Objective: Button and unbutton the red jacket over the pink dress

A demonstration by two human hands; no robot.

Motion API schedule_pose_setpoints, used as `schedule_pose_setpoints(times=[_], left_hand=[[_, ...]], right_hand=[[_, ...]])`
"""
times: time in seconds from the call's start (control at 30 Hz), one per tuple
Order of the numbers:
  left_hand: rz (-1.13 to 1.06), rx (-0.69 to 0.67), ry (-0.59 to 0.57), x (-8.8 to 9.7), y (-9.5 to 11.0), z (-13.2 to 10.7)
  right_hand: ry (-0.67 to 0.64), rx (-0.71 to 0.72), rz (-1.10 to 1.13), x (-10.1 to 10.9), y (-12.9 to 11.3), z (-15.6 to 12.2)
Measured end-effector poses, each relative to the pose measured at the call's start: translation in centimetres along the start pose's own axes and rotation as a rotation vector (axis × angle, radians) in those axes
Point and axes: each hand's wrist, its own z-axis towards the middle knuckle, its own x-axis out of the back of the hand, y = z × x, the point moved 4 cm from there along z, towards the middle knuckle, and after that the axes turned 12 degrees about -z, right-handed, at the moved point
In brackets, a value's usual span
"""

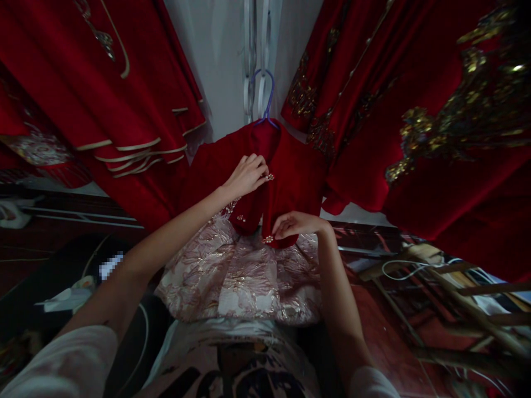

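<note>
The short red jacket of velvety cloth [296,160] hangs from a purple hanger [271,94] at the centre of the frame, directly in front of you and under both your hands. Your left hand [249,172] lies over its front opening, just above the middle of the frame, thumb and fingers pinching the front edge beside a round beaded button [270,177]. Your right hand [296,225] is lower and a little right of centre, fingers curled against the jacket near its hem, just beside a second flower-shaped beaded button [268,239]; you cannot tell whether those fingers grip the cloth or merely touch it. Below the hem, a pale pink and gold brocade skirt [249,276] spreads across the lower centre.

As for writing, your white T-shirt with a dark print [257,370], at the bottom centre, carries large dark lettering, too cut off and dim for you to read with certainty. A small patch at the lower left [111,265] is pixelated, illegible.
</note>
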Motion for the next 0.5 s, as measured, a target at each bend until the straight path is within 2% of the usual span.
schedule_pose_setpoints(times=[0.13,0.23,0.3,0.43,0.47,0.5], left_hand=[[0.048,-0.133,-0.093,0.8,0.6,1.0],[0.132,-0.211,-0.154,1.1,0.7,1.0],[0.247,-0.256,-0.176,1.2,0.8,0.8],[0.469,-0.274,-0.207,1.1,1.0,0.5],[0.517,-0.239,-0.222,1.0,1.1,0.5],[0.567,-0.185,-0.247,0.9,1.1,0.5]], right_hand=[[0.121,-0.002,0.008,0.6,-0.2,-0.5],[0.291,0.061,0.008,1.3,-1.1,-0.6],[0.499,0.126,0.019,2.1,-2.2,-0.6],[1.151,0.279,0.010,3.7,-5.5,-0.4],[1.253,0.324,-0.010,3.8,-6.6,0.0],[1.279,0.366,-0.042,3.6,-7.6,0.9]])
